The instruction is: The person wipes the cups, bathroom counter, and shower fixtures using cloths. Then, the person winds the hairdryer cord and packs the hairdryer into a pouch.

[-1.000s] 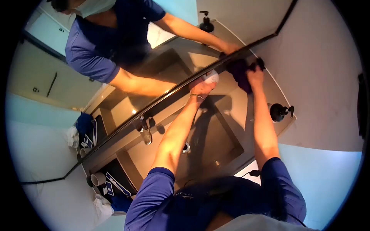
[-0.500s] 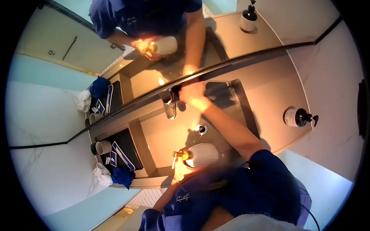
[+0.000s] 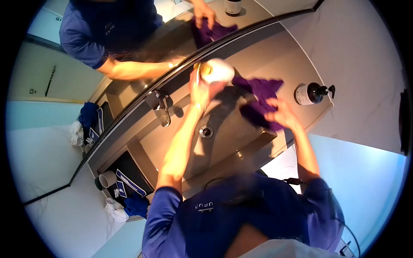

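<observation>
My left hand (image 3: 200,90) is closed on a white pump bottle (image 3: 220,71) with a gold pump head, over the back edge of the sink below the mirror. The bottle is tilted on its side and blurred by motion. In my right hand (image 3: 282,114) is a purple cloth (image 3: 266,91), pinched at its near side and hanging over the right end of the sink. Part of the cloth reaches close to the bottle's base; I cannot tell whether they touch.
A chrome faucet (image 3: 160,109) stands left of my left forearm, and a drain (image 3: 206,131) lies in the sink basin (image 3: 161,144). A dark pump bottle (image 3: 309,93) stands at right. A black tray (image 3: 129,165), cup (image 3: 107,179), blue cloth (image 3: 136,207) and white cloth (image 3: 115,210) sit at left.
My left hand has carried the white bottle from the sink's front to its back edge. My right hand has moved from behind the faucet to the right and now holds the purple cloth.
</observation>
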The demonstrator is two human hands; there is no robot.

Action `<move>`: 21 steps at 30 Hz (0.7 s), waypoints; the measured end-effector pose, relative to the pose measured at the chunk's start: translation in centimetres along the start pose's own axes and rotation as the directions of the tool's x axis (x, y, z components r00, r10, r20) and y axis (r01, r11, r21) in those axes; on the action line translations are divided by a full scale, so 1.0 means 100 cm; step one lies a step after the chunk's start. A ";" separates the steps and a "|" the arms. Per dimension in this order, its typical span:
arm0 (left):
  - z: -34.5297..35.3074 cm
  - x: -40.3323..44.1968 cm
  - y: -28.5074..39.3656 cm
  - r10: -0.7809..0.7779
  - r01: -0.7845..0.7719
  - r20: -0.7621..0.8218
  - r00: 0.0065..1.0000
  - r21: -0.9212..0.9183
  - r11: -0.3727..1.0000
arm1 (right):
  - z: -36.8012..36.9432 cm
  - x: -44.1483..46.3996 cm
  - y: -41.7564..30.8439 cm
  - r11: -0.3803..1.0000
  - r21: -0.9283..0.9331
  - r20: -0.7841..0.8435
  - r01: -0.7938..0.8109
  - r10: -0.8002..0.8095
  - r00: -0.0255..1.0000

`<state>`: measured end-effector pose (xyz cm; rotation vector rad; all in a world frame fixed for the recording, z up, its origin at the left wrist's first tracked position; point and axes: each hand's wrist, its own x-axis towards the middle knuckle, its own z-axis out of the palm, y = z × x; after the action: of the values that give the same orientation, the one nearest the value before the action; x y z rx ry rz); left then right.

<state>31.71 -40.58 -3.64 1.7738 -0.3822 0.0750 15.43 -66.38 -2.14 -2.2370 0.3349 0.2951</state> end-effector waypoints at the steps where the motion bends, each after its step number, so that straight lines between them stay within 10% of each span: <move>1: 0.013 0.022 0.005 -0.326 0.400 0.237 0.915 -0.631 0.665 | -0.002 -0.029 0.010 0.995 0.094 0.048 -0.030 0.026 0.999; 2: 0.018 0.043 -0.006 -0.259 0.233 0.105 0.960 0.211 0.949 | -0.010 -0.055 0.000 0.968 0.231 0.137 -0.094 0.063 0.988; 5: 0.041 0.077 -0.003 -0.011 -0.048 0.124 0.992 0.462 0.885 | -0.002 -0.107 0.011 0.785 0.547 0.088 -0.292 0.293 0.952; 6: 0.047 0.084 -0.008 -0.083 0.030 0.189 0.978 0.271 0.962 | -0.001 -0.117 0.015 0.729 0.610 0.090 -0.310 0.325 0.941; 10: 0.057 0.098 -0.003 -0.187 0.031 0.222 0.957 0.563 0.826 | -0.002 -0.127 0.018 0.683 0.692 0.103 -0.234 0.227 0.968; 12: 0.064 0.100 -0.022 0.140 -0.171 0.098 0.985 0.503 0.847 | -0.002 -0.122 0.000 0.604 0.788 0.122 -0.116 0.031 0.992; 17: 0.037 0.050 0.037 -0.308 0.135 0.270 0.912 0.512 0.848 | -0.002 -0.113 -0.045 0.521 0.854 0.119 0.004 -0.202 0.972; 19: 0.045 -0.022 0.029 -0.205 0.177 0.131 0.970 0.198 0.964 | 0.000 -0.105 -0.086 0.421 0.902 0.091 0.092 -0.395 0.914; 21: 0.032 -0.097 0.031 -0.235 0.325 0.309 0.921 -0.281 0.903 | -0.005 -0.082 -0.105 0.681 0.696 0.130 0.229 -0.433 0.892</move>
<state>21.19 -42.13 -3.93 1.4906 -0.3053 -0.4209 11.37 -59.17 8.26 -1.4641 -0.1322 0.2436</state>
